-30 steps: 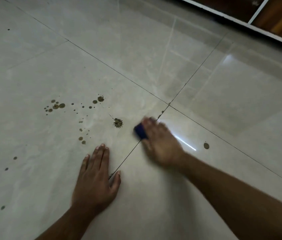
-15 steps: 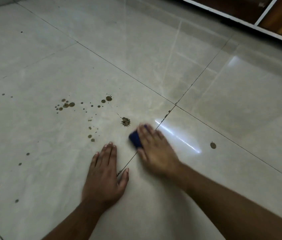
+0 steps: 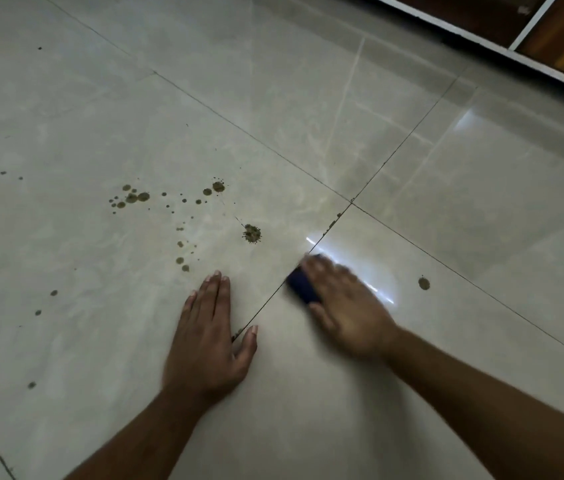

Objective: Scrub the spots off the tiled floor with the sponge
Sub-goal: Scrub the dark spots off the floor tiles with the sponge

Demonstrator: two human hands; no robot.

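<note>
Blue sponge (image 3: 303,286) under right hand (image 3: 344,311); left hand (image 3: 206,337) flat

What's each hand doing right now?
Left hand: open, flat on the tiled floor.
Right hand: holding the blue sponge.

place: home interior | evidence: glossy tiled floor (image 3: 308,98), white-framed wooden furniture base (image 3: 481,32)
</note>
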